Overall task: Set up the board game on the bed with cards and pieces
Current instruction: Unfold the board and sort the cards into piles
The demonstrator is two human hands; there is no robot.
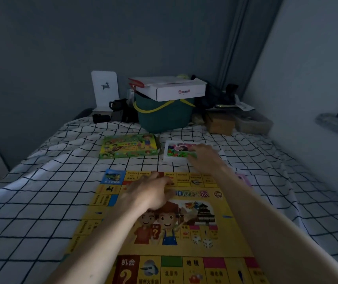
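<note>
Ideally the right hand [202, 158], fingers spread loosely over the white tray [176, 153] of pieces beyond the board [164, 222], lifts pieces out gently while the left hand [151, 193], its grip unclear, steadies the board on the bed [41, 201].

Dim room, bluish light; grey wall [61, 37] behind bed [30, 201] with black-grid white sheet; dark curtain [238, 37] at far right corner; pale wall [307, 68] along right edge; stone ledge [336, 125].
</note>
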